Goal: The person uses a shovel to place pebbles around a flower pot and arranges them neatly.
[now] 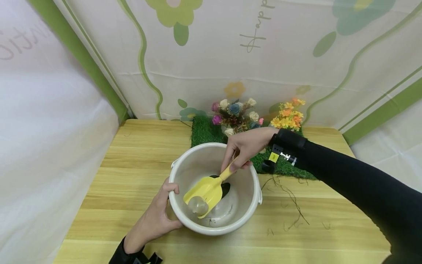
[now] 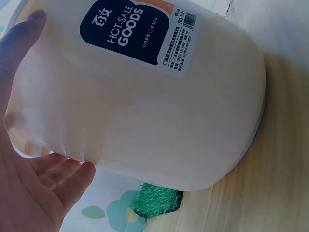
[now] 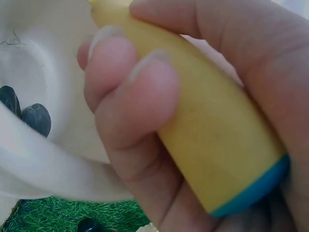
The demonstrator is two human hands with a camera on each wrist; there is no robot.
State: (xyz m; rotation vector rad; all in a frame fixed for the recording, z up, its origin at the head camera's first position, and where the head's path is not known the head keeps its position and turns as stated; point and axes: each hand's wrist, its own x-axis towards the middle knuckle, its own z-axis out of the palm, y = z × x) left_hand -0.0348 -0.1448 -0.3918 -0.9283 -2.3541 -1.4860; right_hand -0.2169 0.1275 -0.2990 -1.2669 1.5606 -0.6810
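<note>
A white bucket (image 1: 254, 172) stands on the wooden table, and a printed label (image 2: 140, 34) shows on its side in the left wrist view. My left hand (image 1: 161, 209) grips its left side, a finger hooked over the rim. Inside the bucket's mouth, my right hand (image 1: 242, 148) holds a yellow scoop (image 1: 206, 189) by its handle (image 3: 207, 106), which ends in a blue cap. On the scoop's blade, near its tip, lies a round, pale, translucent ball-like thing (image 1: 197, 205). Dark smooth stones (image 3: 36, 119) lie at the bottom of the bucket, partly hidden by the scoop in the head view.
Behind the bucket lies a green turf mat (image 1: 204, 134) bearing mixed artificial flowers (image 1: 234, 110) and an orange-yellow bunch (image 1: 287, 116). Thin dry root-like strands (image 1: 295, 203) are scattered on the table (image 1: 132, 172) to the right. A printed curtain (image 1: 211, 58) hangs behind.
</note>
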